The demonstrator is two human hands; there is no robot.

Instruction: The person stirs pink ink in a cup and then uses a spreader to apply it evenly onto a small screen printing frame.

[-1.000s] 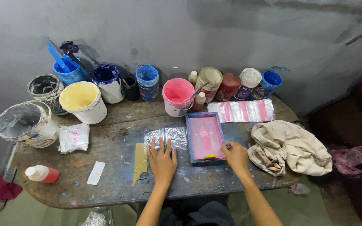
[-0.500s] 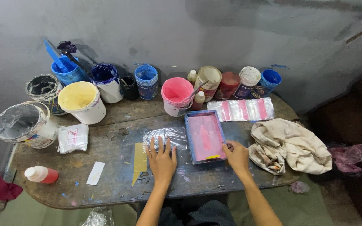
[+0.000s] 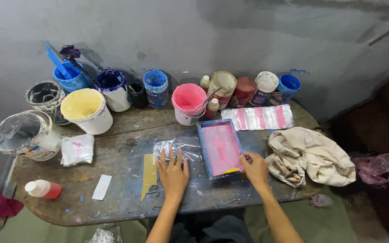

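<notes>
the left hand point(image 3: 173, 173) lies flat with fingers spread, palm down on a clear plastic sheet point(image 3: 176, 147) that rests on the worn, paint-stained surface point(image 3: 127, 198), holding nothing. the right hand point(image 3: 255, 167) grips the near right corner of a small blue-framed screen point(image 3: 220, 148) whose mesh is stained pink; the frame lies flat just right of the plastic sheet, near the middle of the surface. a strip of yellow tape point(image 3: 149, 173) sits just left of the left hand, and a white paper slip point(image 3: 101, 187) lies further left. a crumpled beige cloth point(image 3: 309, 155) is heaped just right of the right hand. behind the frame stands a tub of pink paint point(image 3: 188, 102) with a stick in it, and beside it lies a pink-striped plastic sheet point(image 3: 260, 118). along the wall stand a yellow paint bucket point(image 3: 86, 109), blue paint pots point(image 3: 156, 87) and a white bucket point(image 3: 25, 135). a small red-filled bottle point(image 3: 42, 189) lies near the left edge.
</notes>
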